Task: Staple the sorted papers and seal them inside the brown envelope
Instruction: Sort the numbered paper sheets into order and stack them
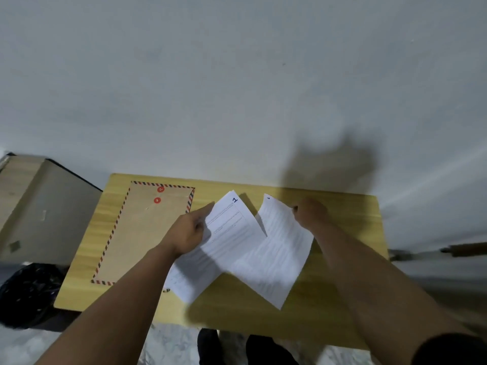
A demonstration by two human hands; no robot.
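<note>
So, quick rundown of my desk right now:
Left hand (pixel 188 229): gripping the left edge of the stack of papers (pixel 224 233), top page marked "1".
Right hand (pixel 311 213): pinching the right edge of a single sheet (pixel 279 254), which overlaps the stack at its lower part.
Papers: both lifted over the middle of the wooden table (pixel 342 285), fanned apart at the top.
Brown envelope (pixel 142 233): flat on the table at 9 o'clock from the papers, striped border, two red buttons toward 12.
Black bag (pixel 26 293): on the floor, 9 o'clock off the table.
</note>
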